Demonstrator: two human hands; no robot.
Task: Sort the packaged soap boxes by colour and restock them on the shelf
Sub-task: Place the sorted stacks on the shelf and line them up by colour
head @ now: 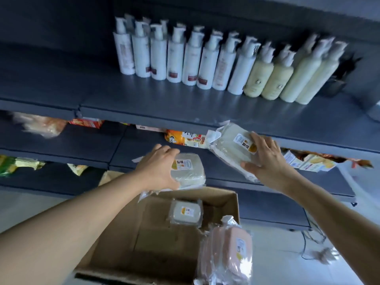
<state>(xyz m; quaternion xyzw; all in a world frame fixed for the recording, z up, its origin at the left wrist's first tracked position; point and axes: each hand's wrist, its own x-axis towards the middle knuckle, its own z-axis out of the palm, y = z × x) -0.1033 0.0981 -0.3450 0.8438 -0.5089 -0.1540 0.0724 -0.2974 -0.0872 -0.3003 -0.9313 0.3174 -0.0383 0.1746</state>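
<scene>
My left hand [159, 165] grips a pale greenish soap pack [190, 170] in clear wrap, held above the open cardboard box [224, 197]. My right hand [265, 159] holds a stack of similar pale soap packs [228, 147] tilted up against the front edge of the grey shelf [164, 103]. Inside the box lies one more pale pack [186, 212]. Pink soap packs [228, 256] stand on edge at the box's right corner.
White and cream pump bottles [205, 60] line the back of the grey shelf, whose front strip is bare. Snack packets [185, 138] lie on the lower shelves. A cable [308, 243] trails on the floor at right.
</scene>
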